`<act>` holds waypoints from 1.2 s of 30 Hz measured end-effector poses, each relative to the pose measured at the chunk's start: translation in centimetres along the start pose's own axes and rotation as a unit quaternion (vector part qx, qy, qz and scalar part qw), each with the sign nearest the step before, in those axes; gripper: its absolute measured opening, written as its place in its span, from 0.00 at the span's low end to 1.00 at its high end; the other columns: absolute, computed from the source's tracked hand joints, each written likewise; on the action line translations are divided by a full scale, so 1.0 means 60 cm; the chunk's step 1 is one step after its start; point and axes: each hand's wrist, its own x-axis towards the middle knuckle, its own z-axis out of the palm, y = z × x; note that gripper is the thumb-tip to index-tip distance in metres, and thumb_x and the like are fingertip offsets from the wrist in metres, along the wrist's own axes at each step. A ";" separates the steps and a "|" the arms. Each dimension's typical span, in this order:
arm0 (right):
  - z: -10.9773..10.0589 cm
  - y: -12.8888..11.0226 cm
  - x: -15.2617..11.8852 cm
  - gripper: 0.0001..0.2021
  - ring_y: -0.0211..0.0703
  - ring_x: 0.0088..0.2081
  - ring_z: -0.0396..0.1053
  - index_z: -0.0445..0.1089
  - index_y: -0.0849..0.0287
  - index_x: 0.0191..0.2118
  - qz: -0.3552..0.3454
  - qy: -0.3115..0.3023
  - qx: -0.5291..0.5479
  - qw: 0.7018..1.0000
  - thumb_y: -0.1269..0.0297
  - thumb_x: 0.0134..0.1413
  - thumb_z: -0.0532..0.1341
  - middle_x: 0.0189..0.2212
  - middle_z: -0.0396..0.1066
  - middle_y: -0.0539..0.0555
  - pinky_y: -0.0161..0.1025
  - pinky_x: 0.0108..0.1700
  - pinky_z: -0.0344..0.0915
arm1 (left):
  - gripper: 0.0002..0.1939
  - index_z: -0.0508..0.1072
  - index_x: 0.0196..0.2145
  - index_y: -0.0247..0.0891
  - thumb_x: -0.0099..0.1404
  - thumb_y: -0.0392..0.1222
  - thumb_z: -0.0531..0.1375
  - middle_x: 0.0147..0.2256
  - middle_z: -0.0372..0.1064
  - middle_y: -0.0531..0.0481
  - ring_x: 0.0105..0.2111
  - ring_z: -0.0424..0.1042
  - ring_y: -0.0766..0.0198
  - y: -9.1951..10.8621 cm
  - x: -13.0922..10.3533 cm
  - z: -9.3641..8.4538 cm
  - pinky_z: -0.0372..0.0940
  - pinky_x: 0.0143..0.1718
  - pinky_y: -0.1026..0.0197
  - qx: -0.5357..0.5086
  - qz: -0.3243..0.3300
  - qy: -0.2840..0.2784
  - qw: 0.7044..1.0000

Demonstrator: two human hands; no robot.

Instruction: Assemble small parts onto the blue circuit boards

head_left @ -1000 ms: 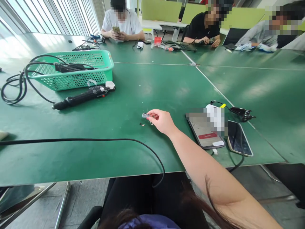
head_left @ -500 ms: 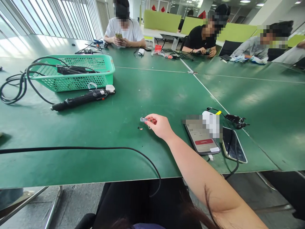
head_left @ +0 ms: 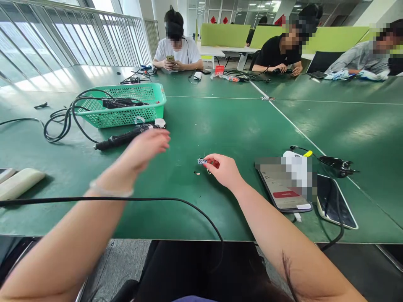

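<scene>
My right hand (head_left: 223,168) pinches a small circuit board (head_left: 201,161) between thumb and fingertips, low over the green table (head_left: 176,218). Beneath it lie tiny dark and copper-coloured scraps (head_left: 197,173). A small pale loop, too small to identify, shows by the fingers. My left hand (head_left: 149,147) is raised in front of a black electric screwdriver (head_left: 118,139) and covers part of it. That hand is blurred, with its fingers stretched out and nothing visible in them.
A mint-green basket (head_left: 126,119) with cables and black parts stands behind the screwdriver. Phones (head_left: 291,201) and a black device (head_left: 336,166) lie to the right. A black cable (head_left: 151,199) runs across the near table and over its edge. Several people sit across the table.
My left arm has come into view from the lower left, reaching over the table toward the screwdriver. The right hand keeps its hold on the circuit board. The whole view has shifted slightly.
</scene>
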 end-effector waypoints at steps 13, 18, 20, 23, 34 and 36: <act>0.007 -0.001 0.004 0.06 0.37 0.26 0.64 0.74 0.55 0.37 -0.051 0.013 -0.042 0.998 0.65 0.53 0.62 0.30 0.75 0.50 0.38 0.33 0.64 | 0.13 0.76 0.47 0.32 0.65 0.30 0.58 0.41 0.76 0.43 0.36 0.75 0.68 -0.111 0.032 0.097 0.69 0.49 0.57 -0.115 -0.092 -0.161 0.976; 0.007 -0.004 0.004 0.07 0.38 0.27 0.65 0.76 0.55 0.38 -0.063 0.002 -0.071 0.995 0.64 0.54 0.63 0.32 0.76 0.51 0.40 0.35 0.64 | 0.09 0.79 0.41 0.31 0.65 0.31 0.59 0.43 0.77 0.42 0.37 0.76 0.67 -0.119 0.035 0.090 0.69 0.50 0.58 -0.140 -0.103 -0.188 0.967; 0.006 -0.005 0.003 0.08 0.38 0.28 0.65 0.77 0.55 0.40 -0.062 -0.007 -0.077 0.995 0.64 0.54 0.63 0.33 0.75 0.51 0.40 0.35 0.64 | 0.09 0.78 0.41 0.30 0.64 0.29 0.60 0.42 0.77 0.41 0.37 0.77 0.67 -0.120 0.037 0.089 0.70 0.50 0.58 -0.153 -0.111 -0.173 0.967; 0.003 -0.007 0.003 0.11 0.37 0.27 0.64 0.77 0.55 0.44 -0.044 -0.014 -0.075 0.996 0.64 0.54 0.65 0.33 0.74 0.51 0.39 0.35 0.63 | 0.11 0.76 0.43 0.29 0.64 0.27 0.58 0.39 0.77 0.43 0.35 0.77 0.68 -0.120 0.040 0.087 0.71 0.50 0.59 -0.158 -0.112 -0.125 0.973; 0.025 -0.008 0.000 0.04 0.45 0.40 0.67 0.75 0.56 0.29 -0.096 -0.109 -0.175 0.974 0.69 0.54 0.66 0.34 0.72 0.53 0.44 0.46 0.63 | 0.07 0.77 0.39 0.29 0.65 0.29 0.59 0.37 0.74 0.45 0.32 0.76 0.70 -0.122 0.046 0.085 0.71 0.52 0.57 -0.138 -0.093 -0.071 0.983; 0.028 -0.009 0.002 0.05 0.45 0.39 0.66 0.74 0.56 0.28 -0.091 -0.107 -0.187 0.972 0.69 0.55 0.65 0.33 0.72 0.53 0.44 0.45 0.63 | 0.08 0.78 0.40 0.30 0.66 0.29 0.59 0.36 0.74 0.46 0.31 0.75 0.71 -0.123 0.045 0.086 0.71 0.52 0.58 -0.129 -0.093 -0.074 0.985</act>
